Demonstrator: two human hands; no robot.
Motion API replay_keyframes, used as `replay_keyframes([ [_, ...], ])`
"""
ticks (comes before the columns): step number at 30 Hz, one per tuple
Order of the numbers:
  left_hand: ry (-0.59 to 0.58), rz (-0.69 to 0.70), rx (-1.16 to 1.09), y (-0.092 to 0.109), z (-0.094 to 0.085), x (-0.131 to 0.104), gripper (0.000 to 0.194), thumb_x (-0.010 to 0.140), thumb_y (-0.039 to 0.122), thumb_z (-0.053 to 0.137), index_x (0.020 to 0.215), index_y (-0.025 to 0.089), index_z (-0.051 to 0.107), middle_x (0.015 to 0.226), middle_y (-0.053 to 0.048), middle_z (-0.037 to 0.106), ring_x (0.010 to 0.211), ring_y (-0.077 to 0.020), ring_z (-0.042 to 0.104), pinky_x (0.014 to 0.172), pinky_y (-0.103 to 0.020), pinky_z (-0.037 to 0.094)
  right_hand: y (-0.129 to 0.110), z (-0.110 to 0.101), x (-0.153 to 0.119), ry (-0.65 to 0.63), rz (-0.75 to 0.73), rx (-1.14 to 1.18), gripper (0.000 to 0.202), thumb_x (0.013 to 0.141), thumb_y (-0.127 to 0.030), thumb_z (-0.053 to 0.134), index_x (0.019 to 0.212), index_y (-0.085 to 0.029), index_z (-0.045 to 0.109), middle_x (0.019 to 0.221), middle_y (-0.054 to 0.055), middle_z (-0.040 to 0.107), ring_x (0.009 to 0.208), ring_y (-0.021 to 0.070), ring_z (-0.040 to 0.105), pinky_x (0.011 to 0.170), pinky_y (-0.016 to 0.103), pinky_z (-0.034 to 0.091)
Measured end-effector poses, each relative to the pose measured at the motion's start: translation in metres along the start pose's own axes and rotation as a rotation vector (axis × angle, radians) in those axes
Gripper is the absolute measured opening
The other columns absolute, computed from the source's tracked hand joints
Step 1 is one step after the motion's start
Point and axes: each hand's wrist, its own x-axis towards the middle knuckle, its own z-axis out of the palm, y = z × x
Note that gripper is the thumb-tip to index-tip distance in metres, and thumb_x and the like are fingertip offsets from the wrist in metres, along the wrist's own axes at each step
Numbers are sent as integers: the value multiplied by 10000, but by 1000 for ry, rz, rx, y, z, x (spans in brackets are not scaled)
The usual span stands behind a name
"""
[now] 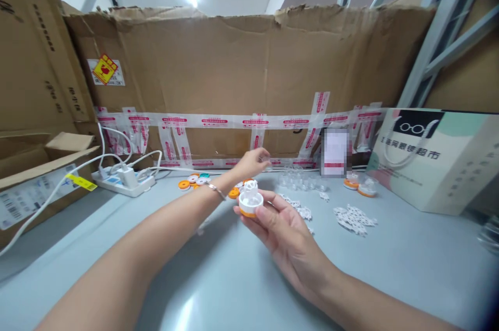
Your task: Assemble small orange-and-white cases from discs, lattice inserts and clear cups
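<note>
My right hand grips a small round white container with an orange base between thumb and fingers. A white openwork plastic piece stands upright in its top. My left hand reaches forward over the table, its fingers bent with a gap between thumb and fingertips; I see nothing in them. Just right of it are several clear plastic covers. Orange and white round parts lie partly hidden behind my left wrist and the container.
More orange, white and green discs lie left, near a power strip with cables. White openwork pieces are heaped at right, with two covered orange-based units behind. A paper bag and a large cardboard sheet border the table.
</note>
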Motion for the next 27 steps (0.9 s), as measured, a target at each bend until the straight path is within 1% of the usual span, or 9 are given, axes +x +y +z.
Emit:
replay_keyframes([
  [3, 80, -22, -85, 23, -52, -33, 271, 799, 300, 554, 1010, 136, 509, 974, -90, 643, 851, -148, 623, 745, -281, 515, -1, 2, -1, 41, 9, 15, 390, 664, -298, 723, 1005, -213, 554, 1009, 49, 650, 933, 181, 634, 935, 355, 465],
  [5, 165, -42, -260, 45, -85, -64, 270, 776, 335, 595, 952, 144, 525, 927, -76, 650, 844, -153, 628, 733, -275, 521, -1, 4, -2, 66, 12, 41, 413, 654, -286, 731, 1013, -216, 537, 1011, 44, 649, 921, 184, 639, 936, 364, 465],
  [7, 209, -30, -337, 69, -109, -96, 227, 786, 325, 594, 930, 157, 545, 915, -59, 654, 828, -145, 630, 730, -267, 525, -2, 8, -4, 67, 9, 68, 409, 653, -275, 733, 1004, -220, 529, 1001, 36, 649, 931, 182, 637, 945, 362, 459],
  [9, 245, -5, -356, 89, -120, -123, 184, 785, 295, 606, 908, 164, 564, 866, -47, 661, 803, -147, 636, 733, -274, 534, -2, 13, -6, 42, -7, 73, 385, 664, -271, 726, 991, -221, 530, 996, 31, 646, 949, 177, 628, 952, 352, 453],
  [11, 301, 29, -362, 103, -121, -140, 159, 775, 273, 621, 895, 176, 583, 851, -41, 664, 799, -154, 639, 706, -269, 544, -1, 19, -9, 7, -24, 44, 352, 676, -276, 716, 977, -219, 542, 1011, 34, 636, 956, 173, 622, 952, 348, 451],
  [14, 347, 82, -358, 111, -112, -151, 150, 763, 254, 637, 895, 190, 609, 867, -35, 663, 800, -151, 637, 681, -254, 551, 0, 24, -13, -24, -35, -15, 308, 681, -294, 710, 941, -214, 563, 1039, 38, 617, 959, 172, 611, 946, 355, 450],
  [20, 292, 152, -348, 106, -96, -156, 164, 744, 214, 660, 906, 189, 638, 916, -36, 658, 845, -144, 620, 751, -246, 543, 2, 25, -15, 3, -5, -32, 284, 656, -279, 728, 882, -218, 567, 1002, 15, 606, 933, 150, 598, 948, 343, 439],
  [24, 290, 197, -326, 106, -94, -163, 180, 745, 183, 659, 924, 191, 639, 916, -37, 653, 878, -153, 601, 757, -252, 521, 2, 27, -17, -14, 0, -24, 269, 665, -268, 722, 868, -215, 554, 990, 3, 604, 926, 135, 592, 953, 330, 428],
  [27, 283, 199, -325, 109, -95, -166, 186, 751, 184, 654, 936, 183, 637, 917, -45, 649, 880, -158, 590, 740, -255, 506, 3, 29, -20, -34, -8, -19, 254, 681, -263, 713, 866, -216, 546, 949, -11, 615, 913, 119, 594, 939, 309, 432],
])
